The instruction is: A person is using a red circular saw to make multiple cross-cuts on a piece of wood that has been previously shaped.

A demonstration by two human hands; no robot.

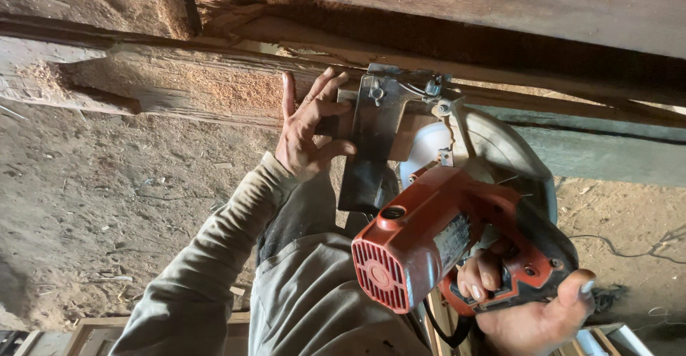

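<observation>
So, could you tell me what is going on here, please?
A person is holding a red circular saw against a rough wooden beam. The right hand wraps the saw's handle, while the left hand lies flat on the beam beside the saw's metal base plate. Sawdust clings to the beam, and the ground below is bare dirt.

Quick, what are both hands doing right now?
Left hand: open, fingers spread flat against the beam, thumb by the saw's base plate.
Right hand: closed around the saw handle.
</observation>
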